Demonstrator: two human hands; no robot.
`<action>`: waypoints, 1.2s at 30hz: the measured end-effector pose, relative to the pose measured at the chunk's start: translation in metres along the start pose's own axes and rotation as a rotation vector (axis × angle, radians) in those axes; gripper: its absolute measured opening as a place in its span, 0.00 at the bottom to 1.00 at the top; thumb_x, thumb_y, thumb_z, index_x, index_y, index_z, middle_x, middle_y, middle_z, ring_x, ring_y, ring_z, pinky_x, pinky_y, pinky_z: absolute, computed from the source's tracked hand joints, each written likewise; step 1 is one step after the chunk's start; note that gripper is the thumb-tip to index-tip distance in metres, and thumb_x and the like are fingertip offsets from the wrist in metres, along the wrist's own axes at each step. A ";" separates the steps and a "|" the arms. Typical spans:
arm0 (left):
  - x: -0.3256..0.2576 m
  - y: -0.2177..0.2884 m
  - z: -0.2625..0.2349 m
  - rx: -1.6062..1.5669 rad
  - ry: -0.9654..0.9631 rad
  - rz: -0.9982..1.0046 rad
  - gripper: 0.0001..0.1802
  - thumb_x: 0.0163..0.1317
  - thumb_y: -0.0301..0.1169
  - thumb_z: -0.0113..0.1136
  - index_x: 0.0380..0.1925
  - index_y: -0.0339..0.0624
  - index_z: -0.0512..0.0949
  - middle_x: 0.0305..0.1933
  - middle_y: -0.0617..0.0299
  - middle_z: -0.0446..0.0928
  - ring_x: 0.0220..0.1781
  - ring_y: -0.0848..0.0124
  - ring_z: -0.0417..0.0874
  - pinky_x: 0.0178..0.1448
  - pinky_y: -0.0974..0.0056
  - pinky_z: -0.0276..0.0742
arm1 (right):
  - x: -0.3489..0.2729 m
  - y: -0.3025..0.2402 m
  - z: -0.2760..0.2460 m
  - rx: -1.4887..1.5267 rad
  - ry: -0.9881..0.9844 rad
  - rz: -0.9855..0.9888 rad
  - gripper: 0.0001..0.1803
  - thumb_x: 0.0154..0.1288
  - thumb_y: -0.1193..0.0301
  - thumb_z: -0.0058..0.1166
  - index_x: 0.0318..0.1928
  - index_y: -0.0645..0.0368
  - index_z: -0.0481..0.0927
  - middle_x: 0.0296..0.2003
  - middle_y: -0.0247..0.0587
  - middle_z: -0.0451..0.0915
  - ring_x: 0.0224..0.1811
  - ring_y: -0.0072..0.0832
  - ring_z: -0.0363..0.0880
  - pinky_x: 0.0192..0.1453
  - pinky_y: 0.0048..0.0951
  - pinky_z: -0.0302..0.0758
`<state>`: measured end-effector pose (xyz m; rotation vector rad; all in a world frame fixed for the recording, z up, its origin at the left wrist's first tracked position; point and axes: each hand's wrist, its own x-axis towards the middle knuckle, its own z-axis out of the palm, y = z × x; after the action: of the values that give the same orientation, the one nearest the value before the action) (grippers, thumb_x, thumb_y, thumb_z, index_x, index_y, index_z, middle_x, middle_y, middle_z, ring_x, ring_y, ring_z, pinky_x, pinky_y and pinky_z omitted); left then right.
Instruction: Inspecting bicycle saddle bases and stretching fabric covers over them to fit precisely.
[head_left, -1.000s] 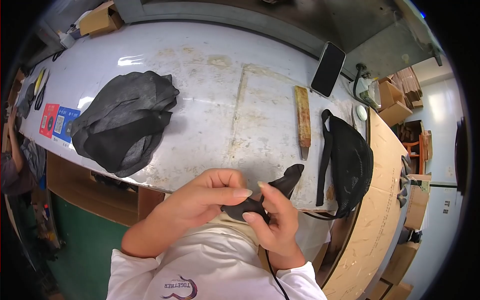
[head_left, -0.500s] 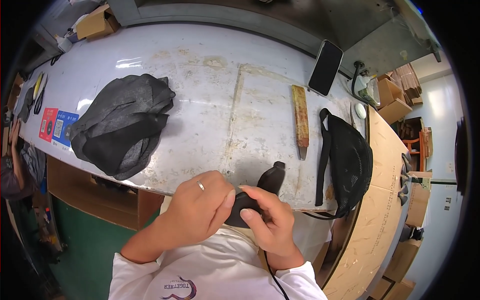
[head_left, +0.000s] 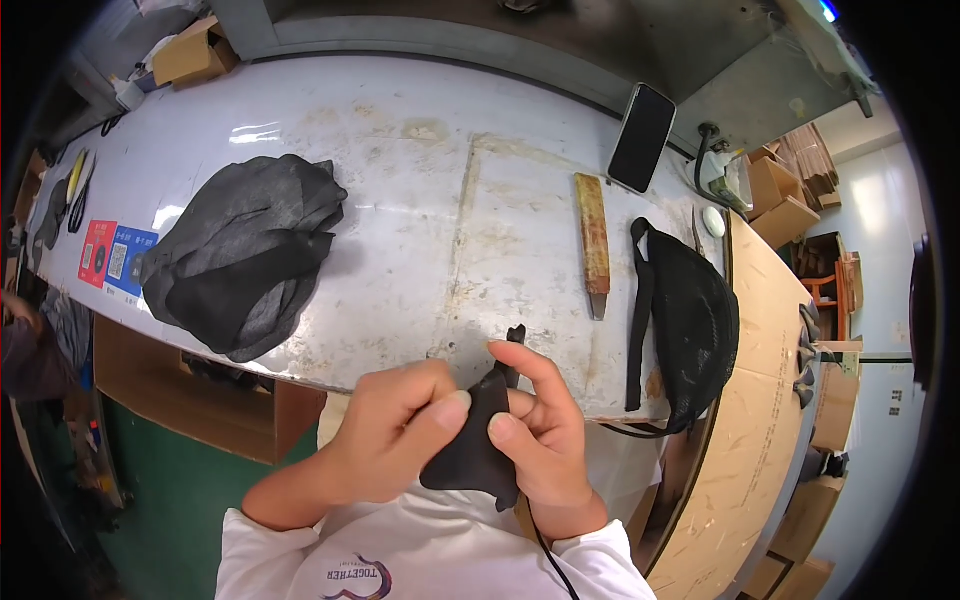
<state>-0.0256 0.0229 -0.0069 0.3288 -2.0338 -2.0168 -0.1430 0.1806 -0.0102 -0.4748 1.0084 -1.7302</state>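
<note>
A limp black piece of leather or fabric is held between my two hands at the table's near edge. Its wide end hangs over my white shirt, and a narrow end pokes up past the fingers of my right hand. My left hand pinches the left edge with the thumb on top. The right thumb presses on the opposite edge, with that hand's fingers curled behind the piece. What the fingertips do underneath is hidden. Farther off lies a wooden-handled tool with a metal tip.
A heap of dark grey-black material covers the left of the white table. A phone leans at the back. On the right lie a black mesh pouch with a strap and a cardboard-covered surface. Another person's arm shows at far left.
The black piece has been turned and unfolded, so its wide part now hangs toward me. Its far end has drawn in closer, and my left hand has opened out from a curled grip.
</note>
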 end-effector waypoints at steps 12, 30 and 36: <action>0.013 -0.008 0.017 -0.288 0.165 -0.001 0.16 0.77 0.38 0.43 0.32 0.39 0.70 0.28 0.70 0.67 0.29 0.82 0.64 0.31 0.72 0.61 | 0.008 -0.005 0.012 0.216 0.019 0.030 0.40 0.66 0.80 0.56 0.74 0.61 0.51 0.55 0.44 0.77 0.55 0.23 0.77 0.59 0.26 0.72; 0.020 -0.010 0.019 -0.170 0.028 -0.032 0.15 0.73 0.32 0.51 0.26 0.37 0.68 0.21 0.65 0.62 0.25 0.78 0.64 0.29 0.67 0.62 | 0.011 0.000 0.013 0.118 0.344 -0.279 0.41 0.69 0.79 0.52 0.76 0.53 0.46 0.55 0.43 0.75 0.57 0.26 0.76 0.60 0.32 0.75; 0.026 -0.018 0.027 -0.011 0.134 0.085 0.17 0.72 0.34 0.51 0.25 0.36 0.69 0.21 0.61 0.63 0.24 0.77 0.64 0.28 0.66 0.63 | 0.016 -0.005 0.014 0.402 0.333 -0.063 0.35 0.72 0.75 0.50 0.75 0.56 0.51 0.51 0.41 0.77 0.51 0.27 0.79 0.57 0.30 0.76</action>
<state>-0.0592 0.0392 -0.0242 0.3585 -1.9219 -1.9020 -0.1424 0.1613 -0.0003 0.0425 0.8443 -2.0497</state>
